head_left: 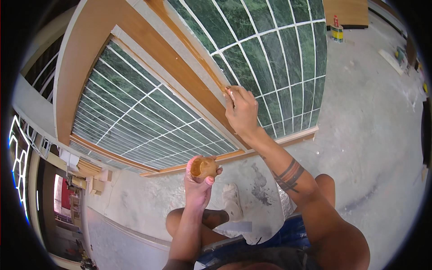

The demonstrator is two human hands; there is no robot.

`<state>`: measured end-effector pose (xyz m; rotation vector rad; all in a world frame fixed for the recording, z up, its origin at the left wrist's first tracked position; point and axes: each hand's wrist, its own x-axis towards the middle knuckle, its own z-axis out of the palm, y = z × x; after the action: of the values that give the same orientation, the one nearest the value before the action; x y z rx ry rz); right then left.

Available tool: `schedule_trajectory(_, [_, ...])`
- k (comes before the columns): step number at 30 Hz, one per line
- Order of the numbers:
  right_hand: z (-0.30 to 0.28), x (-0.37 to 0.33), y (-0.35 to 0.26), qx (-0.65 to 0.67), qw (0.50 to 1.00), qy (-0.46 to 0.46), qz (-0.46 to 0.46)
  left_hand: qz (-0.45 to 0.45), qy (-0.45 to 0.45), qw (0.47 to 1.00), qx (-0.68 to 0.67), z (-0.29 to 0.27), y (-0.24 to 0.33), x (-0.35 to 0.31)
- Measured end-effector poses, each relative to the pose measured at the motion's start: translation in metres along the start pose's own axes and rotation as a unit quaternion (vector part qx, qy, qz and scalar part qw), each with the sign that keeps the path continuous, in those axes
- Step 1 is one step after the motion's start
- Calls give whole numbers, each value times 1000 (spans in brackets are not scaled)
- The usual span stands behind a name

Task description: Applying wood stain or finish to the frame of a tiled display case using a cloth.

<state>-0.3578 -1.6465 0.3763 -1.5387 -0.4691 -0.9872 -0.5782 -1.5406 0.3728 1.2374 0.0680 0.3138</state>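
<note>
My left hand (198,189) is wrapped round a small round cup (208,168), smeared brown outside and coated with orange-brown stuff inside. Pink stains show on its fingers. Higher up, my right hand (243,110) presses pinched fingertips to the edge of the framed panel, where a glossy orange-brown strip (196,50) runs beside pale bare board. What the fingertips pinch is mostly hidden; a small whitish bit shows between them. Green tiles (270,58) with white joints lie right of that hand, and a second green tiled section (130,112) sits left of the brown wooden frame (166,56).
My feet and bent knees are below the panel on a dusty grey floor (369,117). A yellow-and-black tin (336,35) with a red item in it stands at the far right. Cardboard boxes (100,180) are at the left, near a raised grey slab (121,238).
</note>
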Motion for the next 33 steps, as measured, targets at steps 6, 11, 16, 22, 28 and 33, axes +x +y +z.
schedule_trajectory(6, [16, 78, -52, 10, 998, 25, -54, -4, -18, 999, -39, 4, 0, -5])
schedule_trajectory(11, [35, 159, -107, -12, 991, 40, -127, 10, -3, 999, -33, 3, 4, -11])
schedule_trajectory(16, [34, 214, -128, 9, 984, 67, -164, 1, -12, 1000, -28, 1, -2, -5])
schedule_trajectory(22, [21, 160, -89, 4, 986, 20, -165, 9, -1, 1000, 4, -6, 5, -5])
schedule_trajectory(28, [12, 41, -12, -61, 986, 9, -153, -6, 10, 999, 32, -10, 7, -13])
schedule_trajectory(33, [-3, -58, 55, -84, 988, 25, -126, 15, 37, 997, 59, -2, 2, -18])
